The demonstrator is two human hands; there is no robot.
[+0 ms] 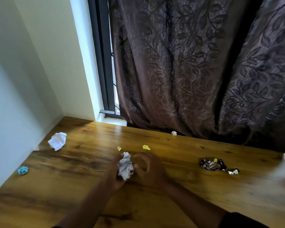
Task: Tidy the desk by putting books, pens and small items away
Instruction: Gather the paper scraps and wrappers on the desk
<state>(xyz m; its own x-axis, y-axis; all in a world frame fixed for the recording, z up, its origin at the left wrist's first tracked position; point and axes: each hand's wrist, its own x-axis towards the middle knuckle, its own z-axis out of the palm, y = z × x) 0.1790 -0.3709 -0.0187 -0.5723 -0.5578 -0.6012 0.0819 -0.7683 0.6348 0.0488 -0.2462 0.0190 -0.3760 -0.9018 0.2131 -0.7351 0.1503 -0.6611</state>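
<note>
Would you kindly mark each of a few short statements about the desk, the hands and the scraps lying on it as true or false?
1. The left hand holds a crumpled white paper ball. True.
2. A crumpled blue scrap lies near the desk's left edge. True.
3. The dark snack wrapper is in the right hand. False: it lies on the desk, to the right of both hands.
4. The curtain is pulled fully aside. False: it hangs down to the desk's far edge, leaving only a strip of window showing.
5. A second white paper ball rests near the wall. True.
</note>
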